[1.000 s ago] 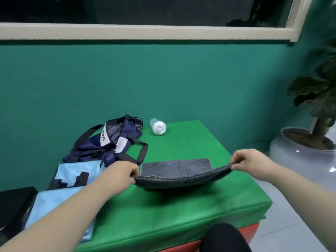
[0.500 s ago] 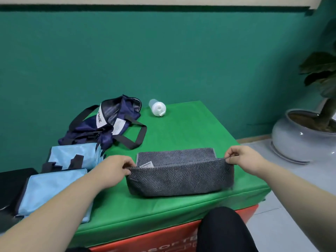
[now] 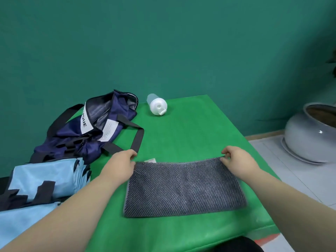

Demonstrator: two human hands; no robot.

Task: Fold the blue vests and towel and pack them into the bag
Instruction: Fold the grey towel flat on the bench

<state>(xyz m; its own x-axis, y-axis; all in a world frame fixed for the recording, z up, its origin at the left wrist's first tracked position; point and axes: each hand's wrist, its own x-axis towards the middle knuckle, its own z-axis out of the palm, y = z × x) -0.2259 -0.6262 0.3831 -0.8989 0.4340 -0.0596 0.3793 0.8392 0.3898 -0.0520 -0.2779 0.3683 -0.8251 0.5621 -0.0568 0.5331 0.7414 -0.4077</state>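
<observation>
**Both hands pinch the towel's far corners**

The left hand (image 3: 121,163) and the right hand (image 3: 236,158) each pinch a far corner of the grey towel (image 3: 183,188) with curled fingers. From the fingers the towel spreads flat toward the person on the green table (image 3: 190,135). The open navy bag (image 3: 94,131) lies just beyond the left fingers. The folded blue vests (image 3: 45,180) lie to their left.

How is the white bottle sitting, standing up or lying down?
Lying down. The bottle rests on its side on the green table, its white cap facing the camera, beside the navy bag.
</observation>
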